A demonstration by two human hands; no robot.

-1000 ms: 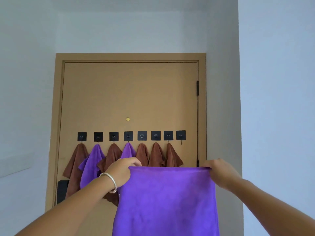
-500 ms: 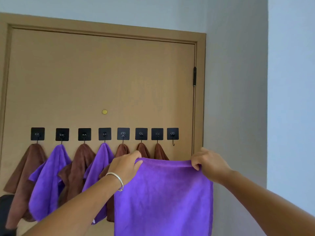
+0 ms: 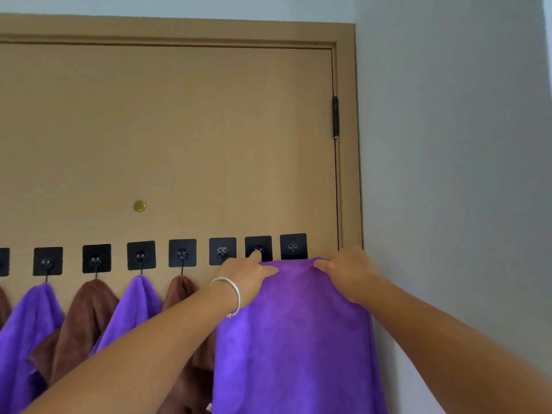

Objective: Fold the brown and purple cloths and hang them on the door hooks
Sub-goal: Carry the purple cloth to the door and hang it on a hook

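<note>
While both arms reached up to the door (image 3: 179, 130), I saw the purple cloth (image 3: 292, 339) held against it at the right end of the row of hooks, its top edge bunched just under the last black hook plate (image 3: 293, 245). My left hand (image 3: 248, 273) pinched that top edge on one side, thumb on the fabric and forefinger pointing up over the neighbouring plate (image 3: 258, 248); the right hand (image 3: 349, 273) pinched the other side, fingers curled into the cloth. I could not tell whether the cloth had caught on the hook itself, since the fabric covered the metal prong below the last plate. The hooks under the two plates left of it were also hidden, by my left hand and wrist. A silver bangle (image 3: 233, 297) sat on the left wrist.

Further left, a brown cloth (image 3: 176, 291), a second purple one (image 3: 134, 306), another brown (image 3: 86, 321) and another purple (image 3: 27, 330) hung from their hooks, partly masked by my left forearm. At the left edge one plate (image 3: 4, 262) was cut off. The lower ends of all the cloths ran out of view.
</note>
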